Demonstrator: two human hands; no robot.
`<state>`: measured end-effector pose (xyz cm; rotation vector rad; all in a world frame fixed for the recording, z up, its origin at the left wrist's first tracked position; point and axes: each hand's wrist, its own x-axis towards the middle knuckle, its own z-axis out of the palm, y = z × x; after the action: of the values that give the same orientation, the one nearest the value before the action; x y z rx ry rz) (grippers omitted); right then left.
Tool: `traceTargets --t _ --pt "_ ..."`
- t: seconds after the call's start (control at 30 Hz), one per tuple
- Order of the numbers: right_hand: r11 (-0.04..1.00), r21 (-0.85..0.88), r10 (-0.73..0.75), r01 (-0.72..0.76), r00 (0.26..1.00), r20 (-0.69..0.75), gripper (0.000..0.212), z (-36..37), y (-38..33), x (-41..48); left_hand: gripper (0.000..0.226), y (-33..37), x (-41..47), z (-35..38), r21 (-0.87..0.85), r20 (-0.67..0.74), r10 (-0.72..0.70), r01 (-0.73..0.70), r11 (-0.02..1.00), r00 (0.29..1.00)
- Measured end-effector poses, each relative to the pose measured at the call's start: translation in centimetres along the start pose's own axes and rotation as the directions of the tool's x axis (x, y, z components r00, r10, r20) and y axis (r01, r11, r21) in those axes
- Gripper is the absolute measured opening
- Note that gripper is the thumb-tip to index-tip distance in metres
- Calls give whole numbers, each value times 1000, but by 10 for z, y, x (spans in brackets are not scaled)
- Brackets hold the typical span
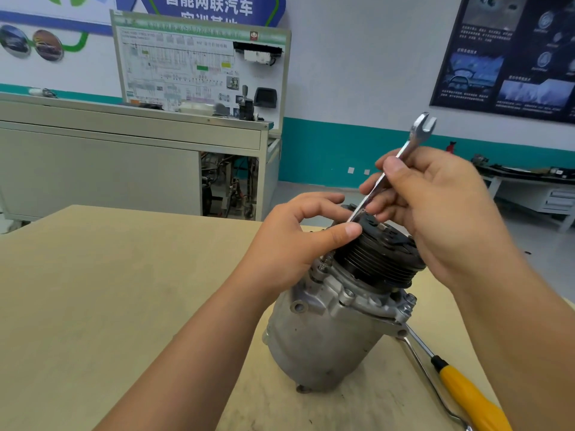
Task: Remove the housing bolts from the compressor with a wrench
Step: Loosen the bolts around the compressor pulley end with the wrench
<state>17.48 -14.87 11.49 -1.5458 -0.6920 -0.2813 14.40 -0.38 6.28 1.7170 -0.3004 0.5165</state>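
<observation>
A grey aluminium compressor (323, 337) stands tilted on the wooden table (109, 290), its black ribbed pulley (376, 259) on top. My right hand (435, 209) grips the shaft of a silver open-end wrench (417, 133), whose free jaw points up and away. The wrench's lower end reaches down behind the pulley's far left side, where my left hand (298, 244) curls around it with thumb against the pulley rim. Housing bolts (407, 303) show on the flange at the right; the wrench's lower jaw is hidden.
A yellow-handled screwdriver (466, 396) lies on the table right of the compressor, beside a bent metal rod (429, 374). Beyond the table stand a grey cabinet (124, 169) with a training board (199, 63) and a low bench (535, 188) at the right wall.
</observation>
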Motion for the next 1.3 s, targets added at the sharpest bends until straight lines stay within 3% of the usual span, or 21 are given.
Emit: traceTargets --t 0.13,0.27,0.43,0.5,0.57,0.73,0.87,1.1,1.3 --pt "997 -83 8 -9 1000 -4 16 8 4 6 16 -1 1 -2 -18 54 -16 17 1000 998" --pt "998 -61 -17 21 998 54 23 12 1 8 5 2 0 0 -75 27 -33 35 997 999" --pt "997 -42 -66 69 995 69 24 17 0 5 29 0 1 2 -83 11 -10 11 996 1000" --pt "998 -47 -45 47 998 50 23 17 1 5 24 -2 0 0 -72 11 -10 11 997 1000" --pt "998 -64 -22 25 998 58 23 17 2 5 4 -3 1 -1 -106 42 -30 35 994 999" --pt "997 -48 -48 54 992 115 23 17 1 2 21 1 0 -6 -109 94 9 2 994 996" --pt "991 -66 -106 117 982 157 24 19 1 -6 19 0 -1 -7 -62 120 -4 11 998 993" --pt "983 109 -154 145 985 83 20 16 7 -8 24 1 -1 -3 -115 91 -11 21 993 996" --pt "971 225 -84 77 996 23 23 14 9 -7 16 2 0 -4 -135 85 -24 35 990 996"
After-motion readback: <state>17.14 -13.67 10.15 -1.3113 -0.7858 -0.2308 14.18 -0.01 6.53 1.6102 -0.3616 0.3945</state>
